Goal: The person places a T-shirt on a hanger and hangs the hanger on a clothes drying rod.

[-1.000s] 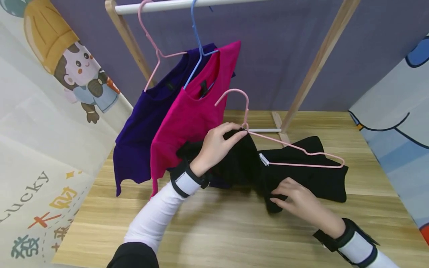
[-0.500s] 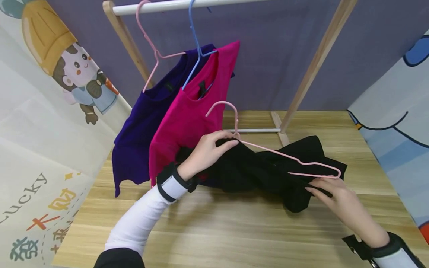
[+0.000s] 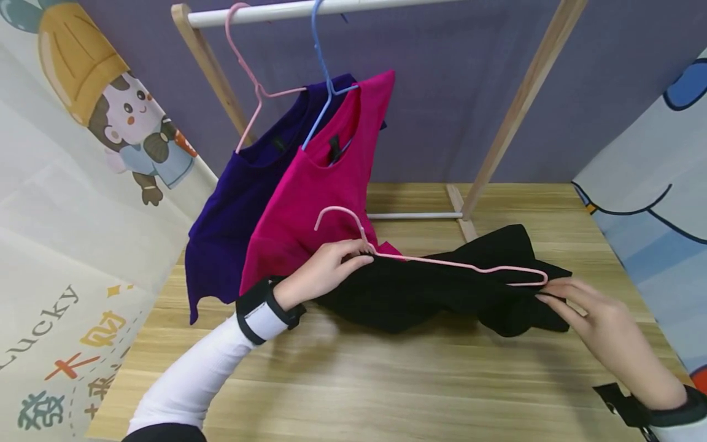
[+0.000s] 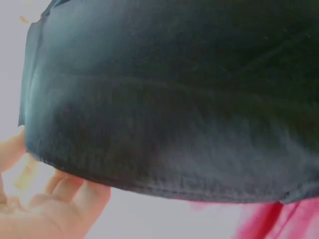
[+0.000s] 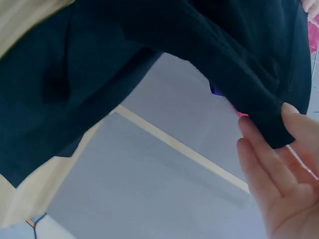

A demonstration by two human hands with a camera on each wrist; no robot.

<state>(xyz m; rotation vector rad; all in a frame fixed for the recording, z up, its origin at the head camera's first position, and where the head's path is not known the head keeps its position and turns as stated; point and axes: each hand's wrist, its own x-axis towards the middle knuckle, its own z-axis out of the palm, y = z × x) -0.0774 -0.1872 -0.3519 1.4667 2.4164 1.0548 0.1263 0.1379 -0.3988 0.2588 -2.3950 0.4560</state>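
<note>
A black shirt (image 3: 409,294) stretches between my two hands above the table, its right part lying on the wood. Along its top edge runs a pink hanger (image 3: 502,268), hook pointing up and left. My left hand (image 3: 323,270) pinches the shirt close to the base of the hook; in the left wrist view, black cloth fills most of the picture above the fingers. At the hanger's right end, my right hand (image 3: 604,322) pinches the shirt's edge between thumb and fingers, as the right wrist view also shows. The hanger's left arm is hidden.
Behind stands a rack with a white rail (image 3: 276,10) and wooden legs (image 3: 525,104). From it hang a purple shirt (image 3: 221,221) on a pink hanger and a magenta shirt (image 3: 309,209) on a blue hanger (image 3: 320,52). The magenta shirt is just behind my left hand.
My left hand has moved down and left, lowering the hanger's hook. My right hand has moved right, drawing the black cloth out along the hanger toward its right end.
</note>
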